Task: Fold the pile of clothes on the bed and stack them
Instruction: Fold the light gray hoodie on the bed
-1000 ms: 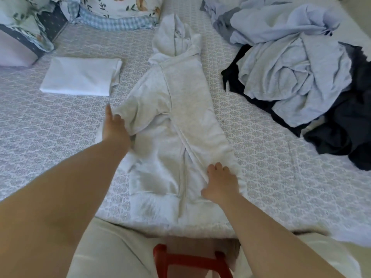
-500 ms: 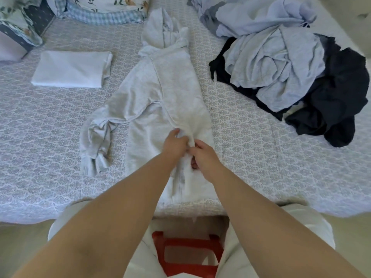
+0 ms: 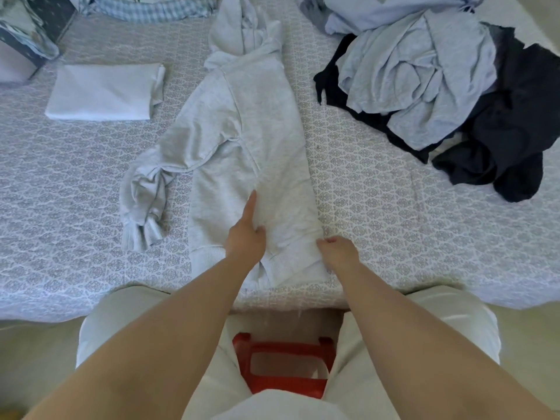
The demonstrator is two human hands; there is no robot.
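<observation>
Left side of the bed (image 3: 75, 189) first: a white folded shirt (image 3: 103, 92) sits flat, a neat rectangle, well apart from my hands. The bed cover is pale with a small repeating grey lattice print.

Moving in, the hoodie (image 3: 242, 131) lies lengthwise down the middle, hood pointing away from me, hem at the near edge. It's light grey, soft fleecy knit with ribbed hem and cuff. It's folded in half along its length, and its sleeve (image 3: 145, 195) trails off to the left, bunched and twisted into a lump with the ribbed cuff at the bottom.

My left hand (image 3: 246, 234) rests on the lower part of the hoodie, fingers stretched out straight and pressing flat on the fabric, thumb tucked against a fold. My right hand (image 3: 338, 253) is just beside it at the hoodie's right lower edge, fingers curled in and pinching the fabric near the hem.

Right of that, the pile (image 3: 439, 86) of unfolded clothes sits well apart from both hands: crumpled pale blue pieces on top of dark navy ones, all loose and rumpled.

Down between my knees there's a red stool (image 3: 281, 368), hard plastic by the look of it.
</observation>
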